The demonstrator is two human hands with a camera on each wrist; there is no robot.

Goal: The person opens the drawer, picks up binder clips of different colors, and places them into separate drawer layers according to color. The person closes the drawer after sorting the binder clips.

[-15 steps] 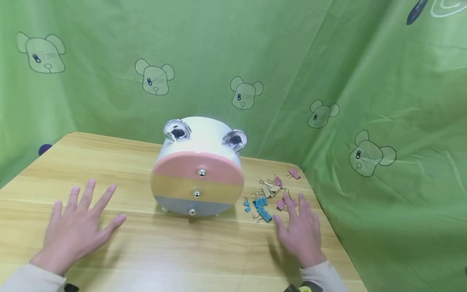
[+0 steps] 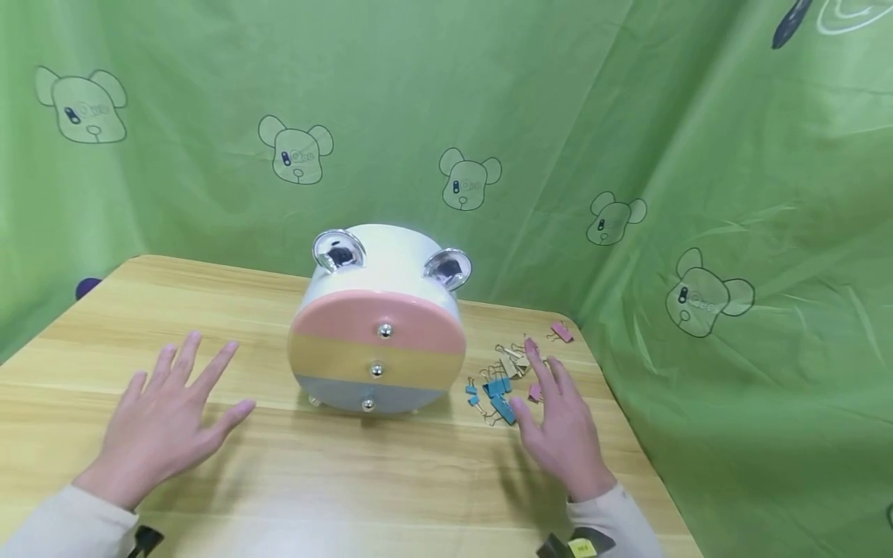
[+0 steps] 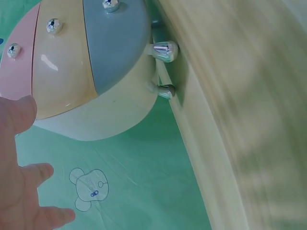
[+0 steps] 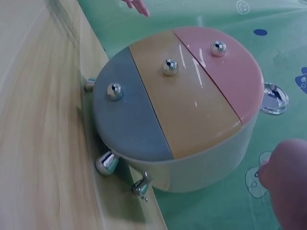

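Note:
A small round drawer box (image 2: 377,341) with pink, yellow and grey-blue fronts stands on the table, each front bearing a silver knob. Two shiny ears sit on its white top; short silver feet (image 3: 164,51) show in the left wrist view. To its left, my left hand (image 2: 156,430) hovers with fingers spread, holding nothing. My right hand (image 2: 561,434) is held over the table on the box's right, fingers extended and also holding nothing. Beyond and beside it lie binder clips: blue ones (image 2: 504,409), cream ones (image 2: 510,366) and pink ones (image 2: 562,332). The right hand partly covers some clips.
The wooden table (image 2: 300,480) ends at a back edge and a slanting right edge. A green curtain (image 2: 391,93) printed with bear heads hangs behind and to the right. A dark purple round shape (image 2: 87,287) shows past the table's left edge.
My left hand has shifted slightly right, towards the box. The right hand has moved a little left and forward over the clips. The box and clips stay where they were.

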